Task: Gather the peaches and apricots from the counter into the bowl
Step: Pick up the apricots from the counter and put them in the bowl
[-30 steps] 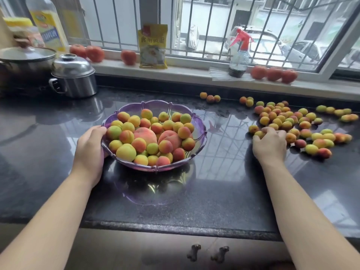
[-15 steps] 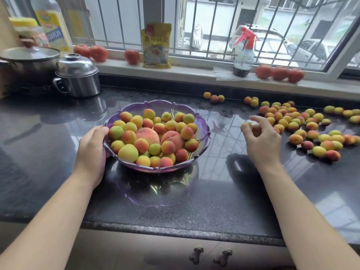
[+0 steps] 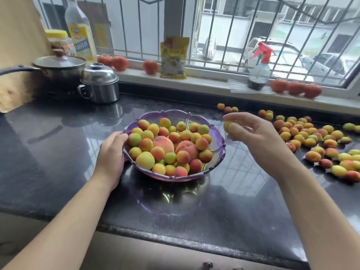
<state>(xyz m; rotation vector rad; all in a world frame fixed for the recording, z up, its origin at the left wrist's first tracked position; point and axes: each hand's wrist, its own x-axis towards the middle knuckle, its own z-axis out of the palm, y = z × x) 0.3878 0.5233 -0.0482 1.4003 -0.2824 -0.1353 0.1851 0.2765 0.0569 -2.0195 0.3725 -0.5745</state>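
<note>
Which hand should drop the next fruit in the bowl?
Right. The right hand already holds a small yellow apricot beside the purple plastic bowl; the left hand grips its rim.

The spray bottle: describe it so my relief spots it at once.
Look along the white windowsill behind the dark counter, toward its right half. The spray bottle stands just left of three tomatoes; it alone has a red trigger top.

Apricot (image 3: 228, 127) in right hand (image 3: 251, 133): mostly covered by fingers. Bowl (image 3: 218, 137) left rim hidden under left hand (image 3: 112, 152). Loose apricots (image 3: 311, 141) cut off at right edge. Packet (image 3: 174, 57) lettering blurred, unreadable.
</note>
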